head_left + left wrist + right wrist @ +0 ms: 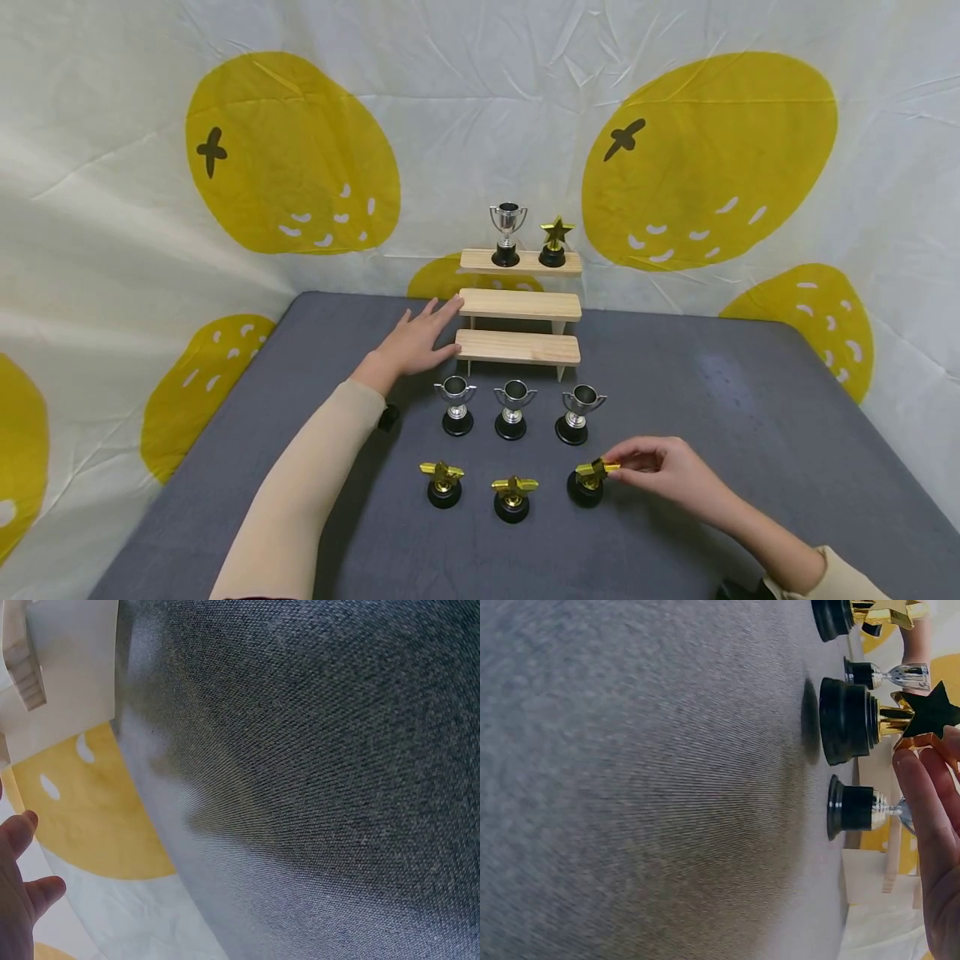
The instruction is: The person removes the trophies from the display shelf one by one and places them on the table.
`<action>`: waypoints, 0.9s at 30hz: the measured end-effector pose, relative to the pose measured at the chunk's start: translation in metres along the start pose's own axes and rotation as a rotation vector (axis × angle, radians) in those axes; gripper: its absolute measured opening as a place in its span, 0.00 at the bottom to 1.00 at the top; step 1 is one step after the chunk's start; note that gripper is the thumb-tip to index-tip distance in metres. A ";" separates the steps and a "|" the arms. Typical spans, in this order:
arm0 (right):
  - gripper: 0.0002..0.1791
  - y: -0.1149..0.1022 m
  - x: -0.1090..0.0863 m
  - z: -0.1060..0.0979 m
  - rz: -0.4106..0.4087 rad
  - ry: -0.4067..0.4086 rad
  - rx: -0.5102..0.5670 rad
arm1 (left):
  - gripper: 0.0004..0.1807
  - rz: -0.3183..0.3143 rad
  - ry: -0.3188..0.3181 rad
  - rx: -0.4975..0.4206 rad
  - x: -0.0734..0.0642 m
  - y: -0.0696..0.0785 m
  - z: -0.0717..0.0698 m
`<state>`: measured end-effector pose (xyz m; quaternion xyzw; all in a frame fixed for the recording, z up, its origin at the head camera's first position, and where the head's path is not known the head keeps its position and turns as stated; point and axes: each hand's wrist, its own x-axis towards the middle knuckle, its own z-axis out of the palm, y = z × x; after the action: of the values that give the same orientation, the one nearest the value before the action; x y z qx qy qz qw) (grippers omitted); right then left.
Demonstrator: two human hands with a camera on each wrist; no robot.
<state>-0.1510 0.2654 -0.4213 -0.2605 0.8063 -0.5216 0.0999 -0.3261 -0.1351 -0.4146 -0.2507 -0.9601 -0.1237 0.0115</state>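
Observation:
My right hand (pixel 675 479) pinches one point of a gold star trophy (pixel 587 490) between thumb and fingers. In the right wrist view a shadow lies apart from the black base of that trophy (pixel 845 720), so it hangs slightly above the table. With fingers spread, my left hand (pixel 416 342) rests against the left ends of the middle shelf (pixel 517 304) and lower shelf (pixel 517 347) of a wooden tiered stand. On the top shelf (pixel 480 262) stand a silver cup trophy (pixel 507 229) and another gold star trophy (pixel 555 242).
Three silver cup trophies, left (pixel 456 404), middle (pixel 512 408) and right (pixel 576 412), stand in a row before the stand. Nearer are two gold star trophies, left (pixel 443 486) and middle (pixel 512 498). The grey cloth-covered table (pixel 675 383) meets a white patterned curtain (pixel 480 125) behind.

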 end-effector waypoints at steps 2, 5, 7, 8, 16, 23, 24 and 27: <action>0.08 0.001 -0.001 0.001 -0.006 -0.008 0.015 | 0.46 0.001 0.001 0.000 0.000 0.000 0.000; 0.08 0.002 -0.003 0.002 0.021 -0.026 0.035 | 0.46 0.005 0.001 -0.001 0.000 0.000 0.000; 0.08 0.003 -0.003 0.002 0.042 -0.039 0.046 | 0.46 0.005 -0.004 -0.001 0.000 0.000 -0.001; 0.08 0.003 -0.004 0.003 0.046 -0.041 0.048 | 0.46 0.004 -0.006 -0.002 0.000 0.000 -0.001; 0.08 0.005 -0.005 0.006 0.008 -0.028 0.061 | 0.47 -0.007 -0.010 0.004 0.000 0.000 -0.001; 0.08 0.006 -0.005 0.006 -0.018 -0.037 0.039 | 0.47 -0.012 -0.018 0.004 0.000 0.002 -0.002; 0.08 0.006 -0.005 0.005 -0.022 -0.041 0.035 | 0.47 -0.011 -0.019 0.004 0.000 0.002 -0.002; 0.09 0.006 -0.004 0.004 -0.027 -0.053 0.000 | 0.47 -0.011 -0.017 0.007 0.000 0.001 -0.002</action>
<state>-0.1474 0.2662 -0.4285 -0.2854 0.7996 -0.5159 0.1143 -0.3253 -0.1345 -0.4127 -0.2465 -0.9619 -0.1182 0.0034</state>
